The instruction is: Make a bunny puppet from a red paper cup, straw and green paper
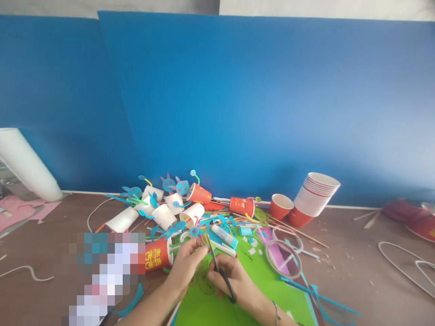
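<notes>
Black-handled scissors are in my right hand, its fingers wrapped round the handles and the blades pointing up and away. My left hand is pinched beside the blade tips; what it holds is too small to make out. Both hands are above a bright green sheet. Beneath them, a green piece with drawn circles lies on the sheet. Just beyond the hands are a glue stick and a red-capped white marker. To the left of my left hand, a red cup with yellow print lies on its side.
White cups with blue paper animal faces lie at the back. A cup stack leans behind right, near a red cup. Two tape rolls rest on the sheet's right side. A paper roll stands far left; a blue board is behind.
</notes>
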`<state>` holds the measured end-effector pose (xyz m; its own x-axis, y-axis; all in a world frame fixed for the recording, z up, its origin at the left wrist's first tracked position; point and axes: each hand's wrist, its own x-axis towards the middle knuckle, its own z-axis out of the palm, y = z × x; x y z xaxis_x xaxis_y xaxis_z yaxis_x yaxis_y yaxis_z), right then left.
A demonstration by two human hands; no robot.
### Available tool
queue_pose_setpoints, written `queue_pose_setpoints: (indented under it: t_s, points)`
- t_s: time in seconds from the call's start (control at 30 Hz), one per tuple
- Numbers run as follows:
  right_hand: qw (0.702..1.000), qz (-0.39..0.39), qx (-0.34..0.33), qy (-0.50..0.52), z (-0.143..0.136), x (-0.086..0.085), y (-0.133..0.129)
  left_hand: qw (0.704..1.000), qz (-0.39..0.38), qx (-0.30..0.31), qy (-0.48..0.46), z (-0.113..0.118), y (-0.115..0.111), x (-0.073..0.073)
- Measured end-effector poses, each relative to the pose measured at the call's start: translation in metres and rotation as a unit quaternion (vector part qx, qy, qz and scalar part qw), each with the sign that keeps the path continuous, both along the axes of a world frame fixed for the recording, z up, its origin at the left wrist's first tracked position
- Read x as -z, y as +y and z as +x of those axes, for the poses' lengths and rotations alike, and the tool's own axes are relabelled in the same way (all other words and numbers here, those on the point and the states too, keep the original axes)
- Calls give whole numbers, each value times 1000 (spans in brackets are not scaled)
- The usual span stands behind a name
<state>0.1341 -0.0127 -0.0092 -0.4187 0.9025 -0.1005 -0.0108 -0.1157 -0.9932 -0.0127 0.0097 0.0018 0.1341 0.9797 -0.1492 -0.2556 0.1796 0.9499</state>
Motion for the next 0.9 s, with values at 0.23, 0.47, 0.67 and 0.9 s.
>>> queue_pose_setpoints:
  t_s: [0.23, 0.47, 0.67, 0.9]
  points:
    - [1000, -8, 10, -27, 0, -4, -1, 1000, -17, -1, -8, 2, -3, 0]
    - [1000, 5, 8, -20, -2, -5, -2, 999, -18, 12, -37, 4, -6, -4]
    - [1000, 16, 9, -5, -1, -1, -2, 999, -21, 14, -26, 5, -5, -1]
    - [1000, 9, 20, -17, -1, 1, 0, 998, -37, 3, -45, 8, -9, -9]
